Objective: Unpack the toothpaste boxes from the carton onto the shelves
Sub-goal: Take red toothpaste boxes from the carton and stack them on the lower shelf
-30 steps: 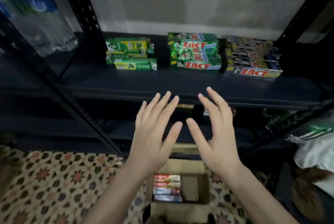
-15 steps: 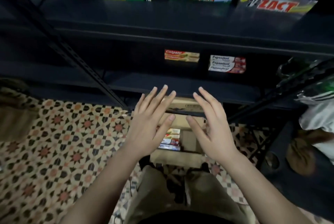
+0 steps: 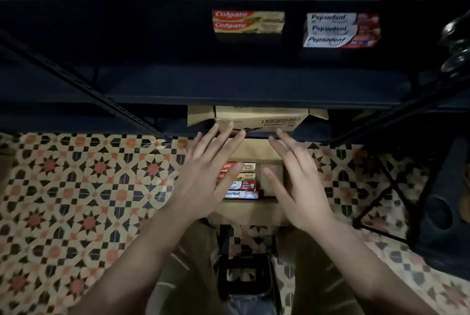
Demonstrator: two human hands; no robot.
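An open brown carton [image 3: 250,209] sits on the tiled floor below me, in front of the dark shelving. Several toothpaste boxes [image 3: 240,183] lie stacked in its left half; the right half shows bare cardboard. My left hand [image 3: 206,177] hovers over the carton's left side, fingers spread, holding nothing. My right hand [image 3: 296,180] hovers over the right side, also spread and empty. On the lower shelf [image 3: 254,86] stand two stacked Colgate boxes [image 3: 248,21] and three stacked Pepsodent boxes [image 3: 342,30].
A slanted black shelf post [image 3: 84,86] runs down the left. The carton's far flap [image 3: 256,117] reaches under the shelf edge. A black stand with crossed legs [image 3: 432,200] is at the right. Patterned tiles [image 3: 76,187] cover the floor. My legs and a black stool [image 3: 244,276] are below.
My view has tilted down from the upper shelf with green boxes to the lower shelf and the carton. Both hands, still spread and empty, now hang over the carton.
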